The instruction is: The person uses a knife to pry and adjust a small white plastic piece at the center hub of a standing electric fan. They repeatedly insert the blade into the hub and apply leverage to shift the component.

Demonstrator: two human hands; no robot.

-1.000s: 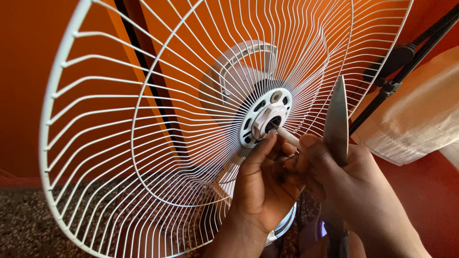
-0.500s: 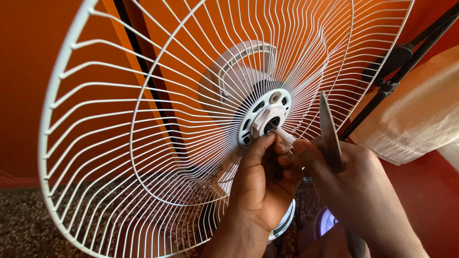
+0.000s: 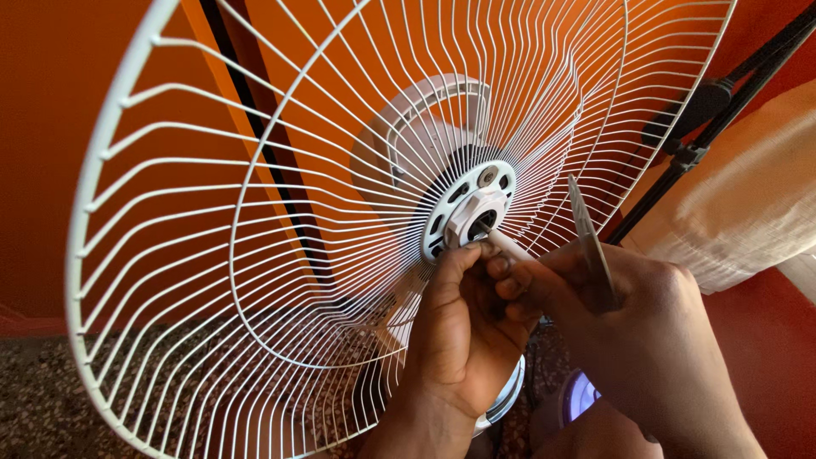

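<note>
White wire fan guard [image 3: 212, 280] fills most of the view, tilted, open side toward the camera, rim running down the left. Orange wall [image 3: 51, 127] behind it, speckled floor [image 3: 42, 416] at lower left. Pale cloth bundle [image 3: 748, 195] at right, dark tripod leg [image 3: 705, 127] crossing in front of it. Grey-white motor housing [image 3: 408, 136] sits behind the guard centre. Right hand [image 3: 646, 340] clenched around a flat metal blade [image 3: 588, 238] that sticks up edge-on, its fingers also meeting the small white shaft [image 3: 508, 246] at the hub. Left hand [image 3: 463, 331] curled, fingertips pinching that shaft just below the hub. White round hub plate [image 3: 467, 208] with holes sits at the guard's middle, shaft poking out of it toward the hands. Purple glow [image 3: 582, 395] low between the wrists, can't tell what it is.
</note>
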